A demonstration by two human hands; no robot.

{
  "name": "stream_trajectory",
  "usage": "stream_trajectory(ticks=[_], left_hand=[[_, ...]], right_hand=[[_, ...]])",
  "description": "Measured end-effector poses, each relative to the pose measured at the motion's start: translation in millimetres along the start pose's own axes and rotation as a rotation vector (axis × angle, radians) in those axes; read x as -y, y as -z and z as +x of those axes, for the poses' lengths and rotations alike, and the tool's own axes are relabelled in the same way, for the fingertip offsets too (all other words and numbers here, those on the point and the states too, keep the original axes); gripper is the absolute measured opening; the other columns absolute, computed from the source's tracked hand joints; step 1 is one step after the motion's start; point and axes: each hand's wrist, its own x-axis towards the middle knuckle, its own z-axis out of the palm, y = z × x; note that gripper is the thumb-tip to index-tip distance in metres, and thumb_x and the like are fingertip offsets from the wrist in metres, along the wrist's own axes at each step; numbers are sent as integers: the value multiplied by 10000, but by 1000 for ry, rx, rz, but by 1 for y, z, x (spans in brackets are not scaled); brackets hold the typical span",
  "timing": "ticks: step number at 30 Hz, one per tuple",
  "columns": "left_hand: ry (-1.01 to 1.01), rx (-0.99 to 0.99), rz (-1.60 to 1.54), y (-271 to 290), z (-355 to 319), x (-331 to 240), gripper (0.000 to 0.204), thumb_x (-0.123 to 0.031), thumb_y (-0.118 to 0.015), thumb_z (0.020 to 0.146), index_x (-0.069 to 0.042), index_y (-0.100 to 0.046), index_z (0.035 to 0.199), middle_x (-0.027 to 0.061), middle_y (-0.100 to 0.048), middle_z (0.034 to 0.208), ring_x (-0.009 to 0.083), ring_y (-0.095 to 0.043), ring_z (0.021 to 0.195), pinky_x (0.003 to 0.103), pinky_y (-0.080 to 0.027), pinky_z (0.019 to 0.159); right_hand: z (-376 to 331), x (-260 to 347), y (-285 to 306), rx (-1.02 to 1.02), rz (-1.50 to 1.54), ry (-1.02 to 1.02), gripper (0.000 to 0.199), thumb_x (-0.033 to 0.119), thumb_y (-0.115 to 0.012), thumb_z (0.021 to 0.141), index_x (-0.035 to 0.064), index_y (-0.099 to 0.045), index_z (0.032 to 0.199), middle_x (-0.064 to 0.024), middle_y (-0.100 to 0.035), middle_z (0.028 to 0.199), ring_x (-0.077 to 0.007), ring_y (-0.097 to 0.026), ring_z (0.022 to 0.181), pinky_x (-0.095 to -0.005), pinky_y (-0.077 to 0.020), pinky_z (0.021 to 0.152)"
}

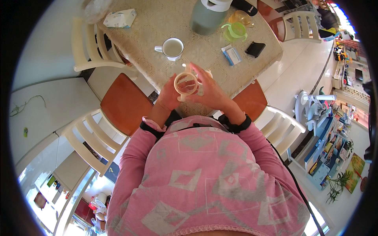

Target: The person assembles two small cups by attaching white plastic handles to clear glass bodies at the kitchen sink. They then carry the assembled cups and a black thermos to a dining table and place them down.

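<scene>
Over the near edge of the table, both hands hold a clear cup (186,83) with a cream rim and cream tabs, its round opening facing up. My left hand (169,93) is closed around its left side. On the right side, my right hand (213,93) grips it, with fingers reaching along the far side. Another cream piece shows behind the right fingers; what it belongs to is partly hidden. Just beyond the hands stands a white mug (172,48) with a dark rim, its handle pointing left.
Farther back are a large grey-green jug (208,19), a light green cup (235,32) and an amber glass vessel (241,18). A small white-and-blue box (231,55) and a black case (255,49) lie right. A tissue pack (120,18) sits far left. Chairs (125,103) surround the table (145,43).
</scene>
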Motion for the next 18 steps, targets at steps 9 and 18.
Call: stream_trajectory(ticks=[9,18], left_hand=[[-78,-87,-44,-1,0,5,543,-468,-352,1054,-36,-461,1365,257,-572,1280,424,-571,1182,524,-483,1015],[-117,-171,35,4,-8,7,532,-479,-394,1043,-49,-470,1347,266,-552,1300,438,-573,1170,531,-499,987]], right_hand=[[1,1,-5,-7,-108,1,840,264,-841,744,48,-427,1442,-197,-449,1463,-326,-550,1260,-394,-532,921],[3,-29,-13,20,65,24,833,280,-805,784,2,-398,1456,-193,-465,1474,-333,-476,1344,-417,-391,1095]])
